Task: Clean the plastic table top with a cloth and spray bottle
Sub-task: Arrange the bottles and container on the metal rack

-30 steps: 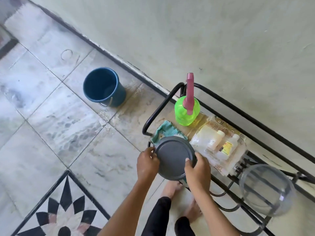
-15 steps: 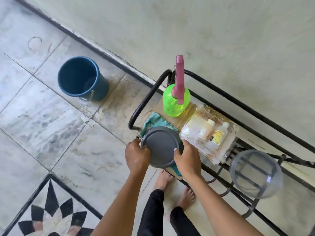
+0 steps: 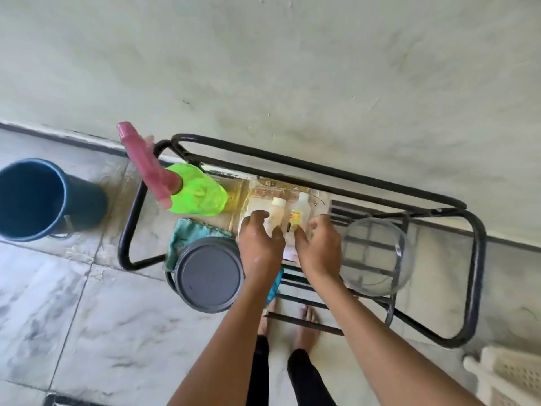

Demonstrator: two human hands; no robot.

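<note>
Bare feet (image 3: 304, 320) at 6 o'clock, under black metal rack (image 3: 475, 276). Left hand (image 3: 262, 244) and right hand (image 3: 317, 247) side by side at centre, fingers loosely curled over clear plastic packet of small bottles (image 3: 278, 213); actual grip cannot tell. Grey round lid (image 3: 209, 278) at 8 o'clock of hands, teal cloth (image 3: 190, 232) tucked beneath it. Clear round container (image 3: 374, 256) at 3 o'clock. Green spray bottle (image 3: 199, 191) with pink trigger at 11 o'clock, tilted. Blue bucket (image 3: 32, 197) on floor, far 9 o'clock.

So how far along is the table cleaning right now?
Wiping hasn't begun. Both hands, left hand and right hand, are at the clear packet of small bottles. The spray bottle, teal cloth and grey lid lie untouched on the black frame.
</note>
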